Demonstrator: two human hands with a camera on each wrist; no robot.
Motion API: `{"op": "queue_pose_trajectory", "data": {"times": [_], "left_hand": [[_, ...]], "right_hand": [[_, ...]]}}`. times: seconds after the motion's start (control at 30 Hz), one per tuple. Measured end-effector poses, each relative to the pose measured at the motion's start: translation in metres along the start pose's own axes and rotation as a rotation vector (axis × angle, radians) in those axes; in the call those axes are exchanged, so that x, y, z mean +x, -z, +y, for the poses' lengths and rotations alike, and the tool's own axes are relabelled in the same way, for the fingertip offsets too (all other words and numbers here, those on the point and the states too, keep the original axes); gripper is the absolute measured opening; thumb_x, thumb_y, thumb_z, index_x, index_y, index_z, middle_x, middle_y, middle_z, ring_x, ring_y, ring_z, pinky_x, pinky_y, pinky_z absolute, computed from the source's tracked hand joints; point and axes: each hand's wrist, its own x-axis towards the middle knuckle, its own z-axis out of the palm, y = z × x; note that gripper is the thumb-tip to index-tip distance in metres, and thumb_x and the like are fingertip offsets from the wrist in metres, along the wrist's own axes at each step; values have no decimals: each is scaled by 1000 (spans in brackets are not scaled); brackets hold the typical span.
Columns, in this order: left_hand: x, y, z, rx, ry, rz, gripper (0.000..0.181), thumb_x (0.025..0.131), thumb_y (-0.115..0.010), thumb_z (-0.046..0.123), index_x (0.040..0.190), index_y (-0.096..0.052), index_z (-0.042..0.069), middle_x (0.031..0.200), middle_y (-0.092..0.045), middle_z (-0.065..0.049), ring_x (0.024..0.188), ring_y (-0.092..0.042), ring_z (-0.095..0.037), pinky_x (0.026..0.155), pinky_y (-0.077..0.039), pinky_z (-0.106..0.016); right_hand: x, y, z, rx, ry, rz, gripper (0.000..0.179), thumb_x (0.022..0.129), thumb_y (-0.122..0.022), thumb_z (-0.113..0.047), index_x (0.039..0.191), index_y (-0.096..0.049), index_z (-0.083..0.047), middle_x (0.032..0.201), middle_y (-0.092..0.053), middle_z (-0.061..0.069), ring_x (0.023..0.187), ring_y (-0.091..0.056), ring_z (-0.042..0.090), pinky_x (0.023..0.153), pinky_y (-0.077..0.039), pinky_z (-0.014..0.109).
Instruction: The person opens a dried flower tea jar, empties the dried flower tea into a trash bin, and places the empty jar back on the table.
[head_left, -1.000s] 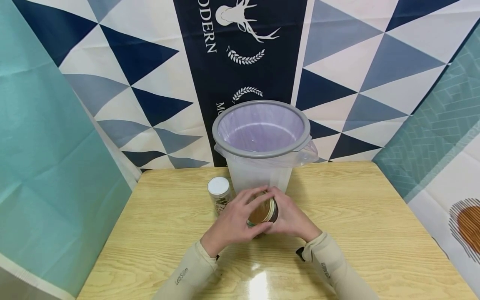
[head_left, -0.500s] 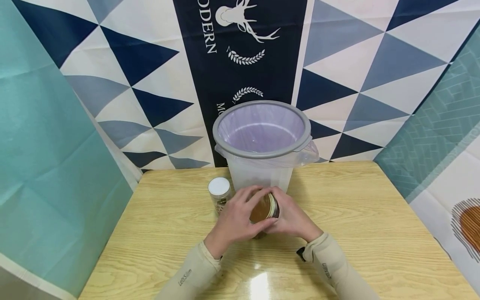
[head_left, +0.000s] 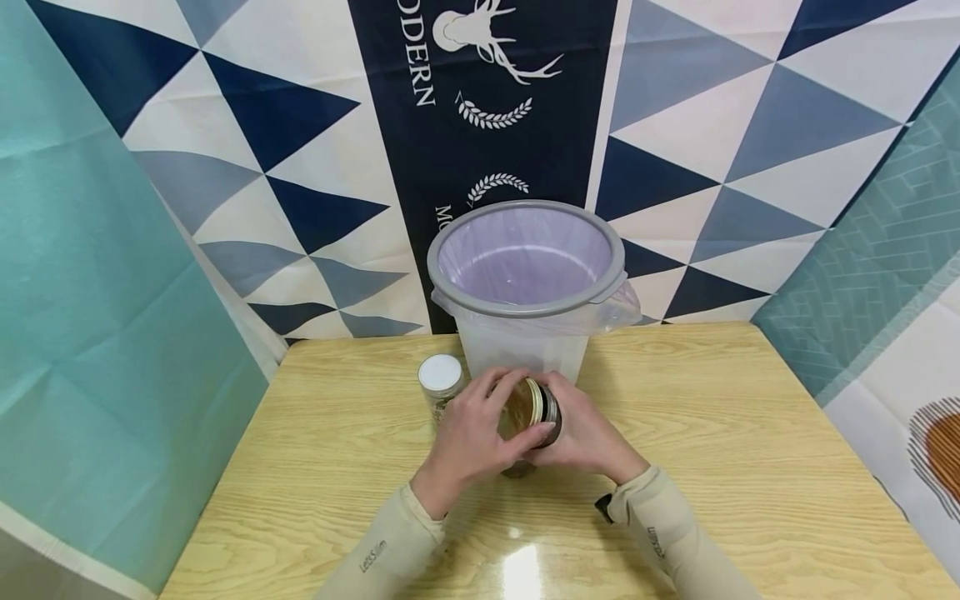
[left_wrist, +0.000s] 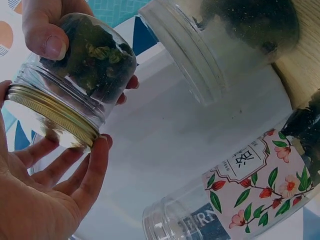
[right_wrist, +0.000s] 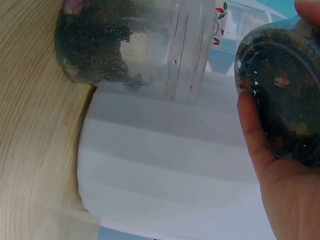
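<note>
Both hands meet over the middle of the table, in front of the bin. My left hand (head_left: 471,429) grips a gold screw lid (left_wrist: 55,117) by its edge. Clear glass threads show above that lid in the left wrist view. Fingers of my right hand (head_left: 583,427) wrap round the glass jar (left_wrist: 92,55), which is tipped on its side and holds dark dried leaves and petals. Its base (right_wrist: 285,100) faces the right wrist camera. Beneath the hands stands a second glass jar (right_wrist: 125,45) with dark contents, mostly hidden from the head view.
To the left stands a taller jar with a white top (head_left: 441,373); its label (left_wrist: 270,182) has pink flowers. A pale bin (head_left: 517,346) with a grey rim and purple liner stands right behind the hands. The wooden table (head_left: 720,467) extends on both sides.
The held jar has tipped further sideways, and a wider band of glass shows between gold lid and jar body. My left hand has turned slightly with the lid.
</note>
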Motion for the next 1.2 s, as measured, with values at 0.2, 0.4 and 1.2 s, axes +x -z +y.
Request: {"op": "queue_pose_trajectory", "data": {"times": [0.2,0.4,1.2], "left_hand": [[0,2,-2,-4,-7,18,69,96,-54,69,134,-64,12,119,-68,-4,101,-70,-19,85,-60,-33],[-1,3,-3,-21,-10,34,67,97,-54,68,134,-63,12,120,-68,-3,102,-70,-18,86,-60,-32],[-12,27,-19,-257,-24,92,76,92,-69,61,143,-49,8,139,-57,-10,125,-60,-23,104,-53,-39]], "right_hand": [[-1,1,-1,28,-32,1,89,59,-99,-22,134,-54,-6,122,-67,10,104,-66,22,86,-58,39],[-1,2,-2,69,-43,9,89,59,-98,-22,135,-54,-7,124,-66,10,107,-65,23,88,-57,39],[-2,7,5,119,63,64,86,60,-99,-25,133,-56,-9,125,-68,8,112,-66,24,102,-54,35]]}}
